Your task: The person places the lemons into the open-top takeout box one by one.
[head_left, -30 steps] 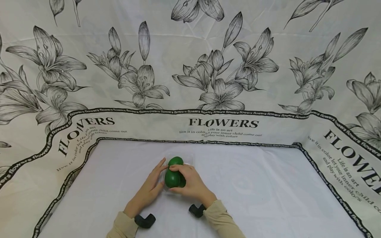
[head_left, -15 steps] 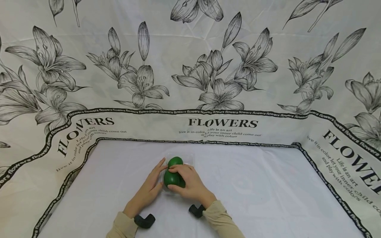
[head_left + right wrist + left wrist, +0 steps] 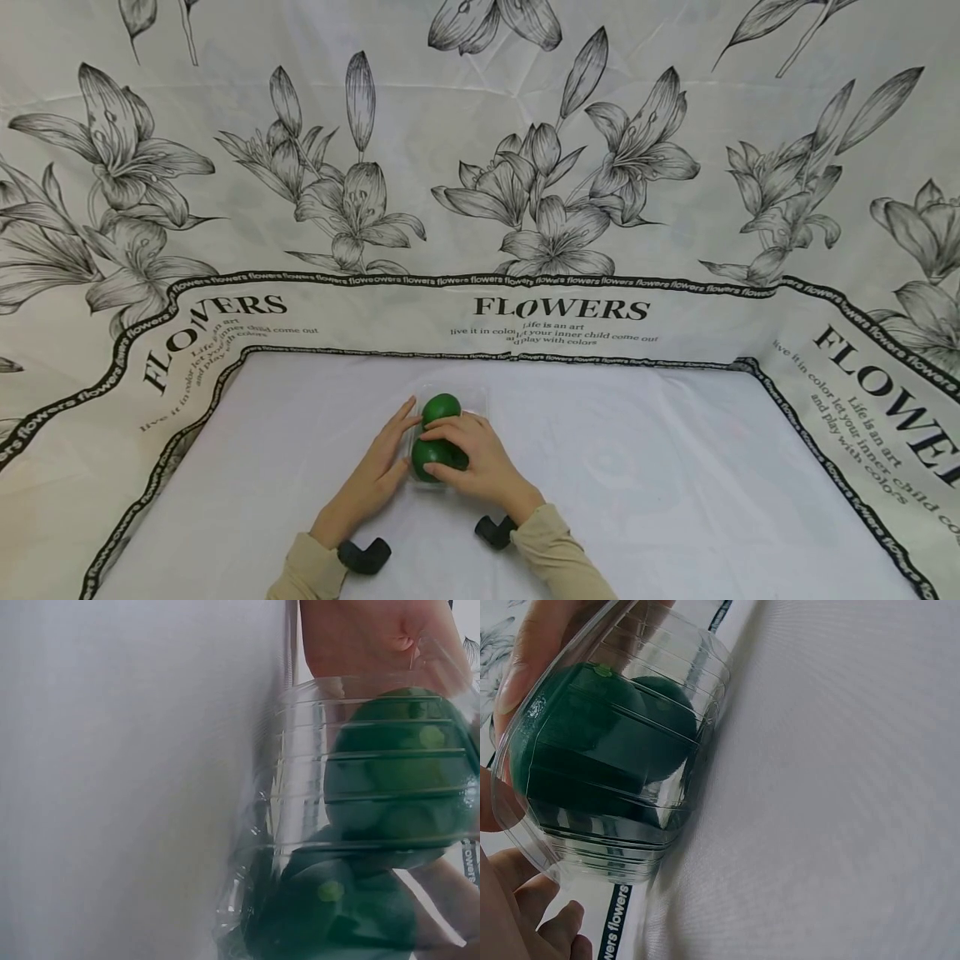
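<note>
A clear ribbed plastic container [image 3: 477, 402] stands on the white cloth, holding smooth egg-shaped green fruits whose exact kind I cannot tell. The far green fruit [image 3: 442, 406] lies at its back end. My right hand [image 3: 486, 460] grips the near green fruit [image 3: 429, 455] from the right, thumb at the front and fingers over the top. More dark green shows beneath that palm. Along the container's left side, my left hand [image 3: 377, 468] rests with its fingers extended. Through the ribbed wall, green fruit [image 3: 577, 742] appears in the left wrist view and another green fruit [image 3: 401, 772] in the right.
Black curved pieces sit at both wrists, a left one [image 3: 364, 556] and a right one [image 3: 495, 532]. White cloth [image 3: 637, 483] covers the table. Flower-printed fabric [image 3: 562, 208] with a black lettered border rises behind and on both sides.
The near green fruit has shifted slightly left and toward me, with my right fingers and thumb moving along. My left hand and the container look nearly unmoved.
</note>
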Demonstrator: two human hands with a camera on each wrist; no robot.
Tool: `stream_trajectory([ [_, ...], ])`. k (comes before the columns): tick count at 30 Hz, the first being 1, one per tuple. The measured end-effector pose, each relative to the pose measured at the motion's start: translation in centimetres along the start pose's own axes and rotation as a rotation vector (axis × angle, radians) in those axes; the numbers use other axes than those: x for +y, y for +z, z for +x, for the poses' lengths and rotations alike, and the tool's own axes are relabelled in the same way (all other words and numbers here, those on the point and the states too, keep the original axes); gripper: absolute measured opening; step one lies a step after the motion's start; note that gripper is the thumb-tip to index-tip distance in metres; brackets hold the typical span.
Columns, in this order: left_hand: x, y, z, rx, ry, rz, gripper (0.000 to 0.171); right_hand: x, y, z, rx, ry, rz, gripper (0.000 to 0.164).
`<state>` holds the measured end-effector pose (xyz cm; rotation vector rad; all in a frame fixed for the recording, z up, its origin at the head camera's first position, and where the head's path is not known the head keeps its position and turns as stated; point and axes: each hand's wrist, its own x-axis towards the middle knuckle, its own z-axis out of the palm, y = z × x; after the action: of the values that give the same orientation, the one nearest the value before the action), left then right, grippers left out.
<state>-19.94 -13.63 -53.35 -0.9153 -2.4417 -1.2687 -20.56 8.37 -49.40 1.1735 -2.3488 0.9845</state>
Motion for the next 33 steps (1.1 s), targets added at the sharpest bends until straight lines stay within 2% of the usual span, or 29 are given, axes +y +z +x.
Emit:
stream_trajectory([
  [10,-0.05,0.09,0.02,0.003,0.003,-0.008,0.064,0.03,0.02,-0.07,-0.006,0.004,0.014,0.035],
  [16,-0.07,0.13,0.04,0.025,0.033,-0.008,0.064,0.05,-0.01,-0.10,-0.013,-0.014,0.008,0.035],
  [33,-0.27,0.18,0.00,0.002,0.014,-0.003,0.064,0.02,0.19,-0.10,-0.022,-0.029,-0.032,0.025],
])
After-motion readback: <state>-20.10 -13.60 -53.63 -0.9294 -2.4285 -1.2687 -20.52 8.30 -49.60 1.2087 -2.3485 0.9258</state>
